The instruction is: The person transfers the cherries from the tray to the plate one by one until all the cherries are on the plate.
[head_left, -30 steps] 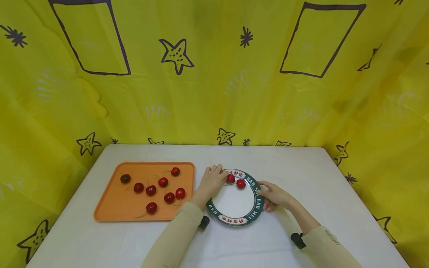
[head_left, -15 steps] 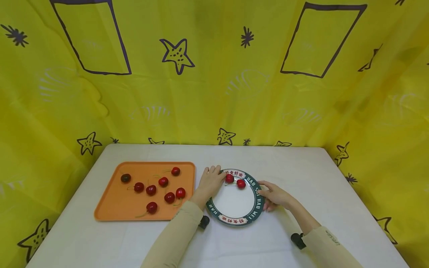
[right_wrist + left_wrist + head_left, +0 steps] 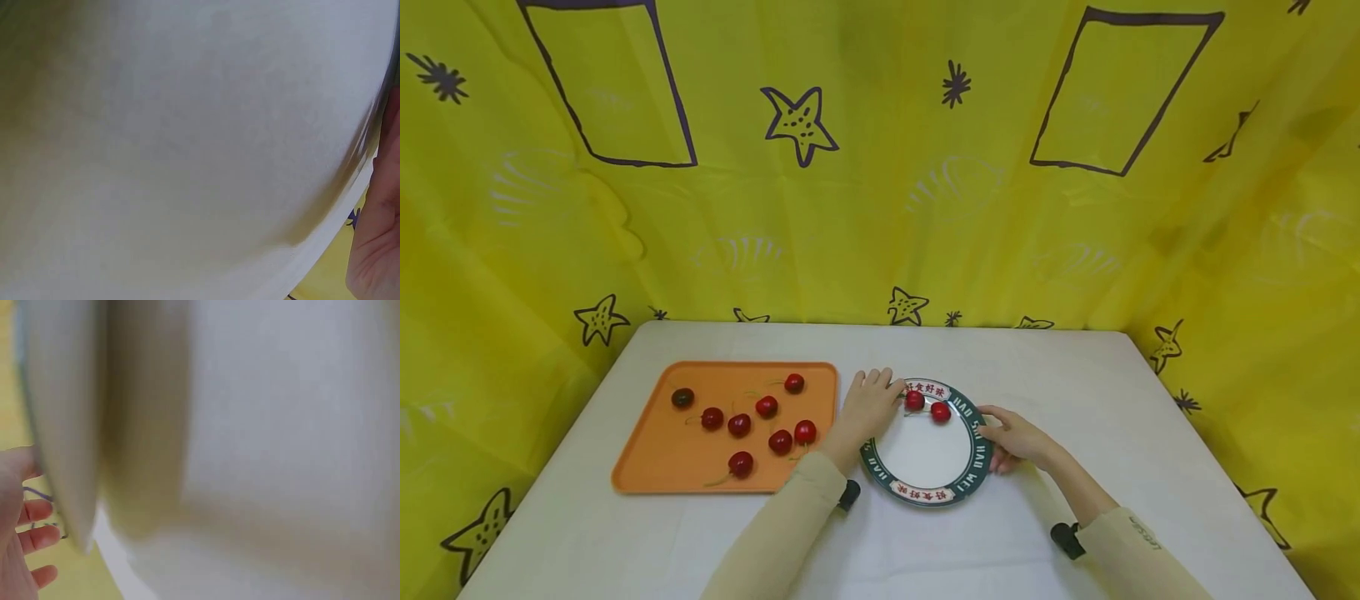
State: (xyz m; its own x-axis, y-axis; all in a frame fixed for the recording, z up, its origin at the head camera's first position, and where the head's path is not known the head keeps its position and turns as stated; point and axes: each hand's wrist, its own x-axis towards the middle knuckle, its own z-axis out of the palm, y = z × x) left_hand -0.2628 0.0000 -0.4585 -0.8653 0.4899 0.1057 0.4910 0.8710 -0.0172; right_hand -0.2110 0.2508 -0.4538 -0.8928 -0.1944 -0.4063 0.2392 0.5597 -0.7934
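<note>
Plate (image 3: pixel 922 456) is on the surface (image 3: pixel 1060 358), right of the tray (image 3: pixel 662 454), with two cherries (image 3: pixel 940 412) near its far rim; right hand (image 3: pixel 1018 437) is pinching the right rim, thumb on top; left hand (image 3: pixel 871 406) sits at the left rim, fingers loosely bent, can't tell if it's really gripping; imo it'd handle stiff and fairly light, a bit slippery, maybe breakable; I'd take opposite rims and keep it level so the cherries don't roll.
</note>
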